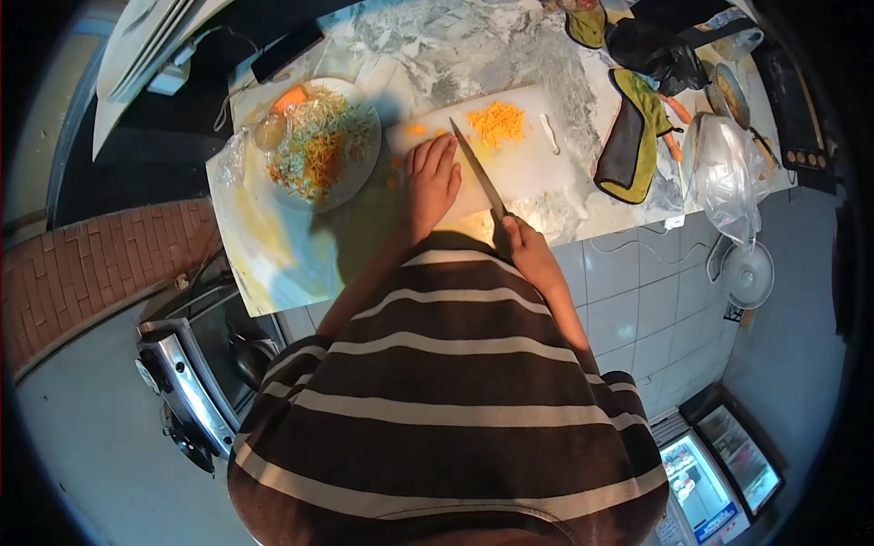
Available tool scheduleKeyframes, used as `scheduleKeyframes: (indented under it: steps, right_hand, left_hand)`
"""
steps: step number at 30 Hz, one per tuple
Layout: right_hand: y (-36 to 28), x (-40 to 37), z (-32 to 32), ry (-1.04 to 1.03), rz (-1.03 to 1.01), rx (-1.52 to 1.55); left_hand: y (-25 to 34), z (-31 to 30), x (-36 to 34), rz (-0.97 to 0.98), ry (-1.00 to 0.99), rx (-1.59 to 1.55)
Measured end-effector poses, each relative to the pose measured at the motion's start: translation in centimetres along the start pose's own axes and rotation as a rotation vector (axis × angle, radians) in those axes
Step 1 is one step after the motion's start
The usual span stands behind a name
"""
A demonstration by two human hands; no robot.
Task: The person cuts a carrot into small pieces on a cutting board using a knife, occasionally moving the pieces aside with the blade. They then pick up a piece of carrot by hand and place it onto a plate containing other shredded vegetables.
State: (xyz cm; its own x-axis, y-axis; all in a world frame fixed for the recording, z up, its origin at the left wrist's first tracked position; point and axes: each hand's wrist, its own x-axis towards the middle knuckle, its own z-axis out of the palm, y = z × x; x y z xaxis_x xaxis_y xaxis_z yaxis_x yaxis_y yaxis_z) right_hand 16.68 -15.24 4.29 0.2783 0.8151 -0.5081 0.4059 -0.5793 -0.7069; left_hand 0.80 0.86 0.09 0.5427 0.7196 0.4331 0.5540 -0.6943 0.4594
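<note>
On the white cutting board (537, 177), my left hand (431, 182) rests with its fingers bent down over a few orange carrot pieces (416, 129), mostly hidden beneath the fingertips. My right hand (531, 255) is closed around the handle of a long kitchen knife (480, 170). The blade lies across the board just right of my left fingers, its tip pointing away from me. To the right of the blade sits a heap of diced carrot (497, 124). A white strip-like item (550, 134) lies near the board's right edge.
Left of the board stands a large plate (360, 187) of shredded vegetables (319, 146) with an orange chunk (290, 98). On the right are a green-edged dark cloth (628, 146), whole carrots (674, 146), a clear plastic bag (724, 173) and a black bag (651, 55).
</note>
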Motion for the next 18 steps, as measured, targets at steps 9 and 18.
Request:
scheduleKeyframes:
  steps: [9,18]
  right_hand:
    - [-0.4,-1.2,-1.5,-0.009,0.05,0.112]
    - [-1.8,-1.3,-2.5,0.034,-0.021,0.105]
  left_hand:
    - [-1.0,-0.3,-0.2,-0.033,-0.016,-0.059]
    - [-0.8,-0.6,-0.5,0.059,-0.008,-0.007]
